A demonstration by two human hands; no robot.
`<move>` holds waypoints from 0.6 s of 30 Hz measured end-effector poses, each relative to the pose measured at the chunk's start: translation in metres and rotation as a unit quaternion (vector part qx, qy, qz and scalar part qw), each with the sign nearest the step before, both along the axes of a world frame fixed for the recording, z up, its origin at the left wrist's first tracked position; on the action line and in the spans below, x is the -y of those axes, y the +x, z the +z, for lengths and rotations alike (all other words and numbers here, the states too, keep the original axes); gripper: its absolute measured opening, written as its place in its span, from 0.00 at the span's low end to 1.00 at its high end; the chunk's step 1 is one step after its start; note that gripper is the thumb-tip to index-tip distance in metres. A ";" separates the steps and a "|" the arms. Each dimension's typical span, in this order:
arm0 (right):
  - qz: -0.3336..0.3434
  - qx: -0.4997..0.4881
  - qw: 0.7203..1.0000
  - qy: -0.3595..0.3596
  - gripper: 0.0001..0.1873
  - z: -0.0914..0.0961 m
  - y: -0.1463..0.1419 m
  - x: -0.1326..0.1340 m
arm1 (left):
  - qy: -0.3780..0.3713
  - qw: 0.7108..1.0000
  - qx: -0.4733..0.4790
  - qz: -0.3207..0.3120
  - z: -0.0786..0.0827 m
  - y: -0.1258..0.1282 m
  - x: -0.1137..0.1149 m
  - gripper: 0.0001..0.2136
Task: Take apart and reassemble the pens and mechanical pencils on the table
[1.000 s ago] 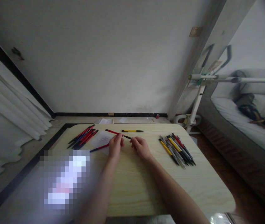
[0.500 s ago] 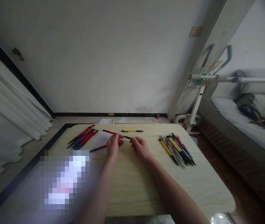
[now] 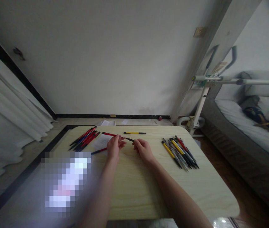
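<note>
My left hand (image 3: 113, 147) pinches the red barrel (image 3: 108, 134) of a pen, its black end pointing left. My right hand (image 3: 143, 148) holds a short black pen front (image 3: 130, 139) between thumb and fingers, almost in line with the barrel. A thin piece shows between the two parts; whether they still touch is too small to tell. Under the left hand lies a white sheet of paper (image 3: 99, 142), with a dark blue and red pen (image 3: 99, 151) beside it. Just beyond my hands rests a yellow pen (image 3: 135, 133) with black ends.
Several red and blue pens (image 3: 85, 139) lie at the table's left. A heap of yellow, grey, black and red pens (image 3: 179, 153) is on the right of the wooden table (image 3: 134, 196). A blurred bright patch (image 3: 68, 180) covers the left front. Exercise equipment (image 3: 202, 101) stands beyond the right corner.
My left hand has shifted slightly left with the red barrel, and the space between it and the black front looks wider. My right hand has hardly moved.
</note>
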State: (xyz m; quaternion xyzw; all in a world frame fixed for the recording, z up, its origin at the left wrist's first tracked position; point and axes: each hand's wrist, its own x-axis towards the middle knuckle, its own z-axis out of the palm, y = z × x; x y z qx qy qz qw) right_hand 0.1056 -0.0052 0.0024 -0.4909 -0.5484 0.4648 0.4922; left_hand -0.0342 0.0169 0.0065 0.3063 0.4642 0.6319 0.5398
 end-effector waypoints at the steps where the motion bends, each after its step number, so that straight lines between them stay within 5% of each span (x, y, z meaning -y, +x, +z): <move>1: 0.001 -0.001 1.000 -0.002 0.21 0.000 0.000 0.000 | 0.000 1.000 -0.002 -0.001 0.000 0.000 0.000 0.15; 18: 0.004 0.011 1.000 0.003 0.21 -0.001 0.001 0.000 | -0.016 0.998 0.005 0.054 0.000 -0.008 -0.005 0.16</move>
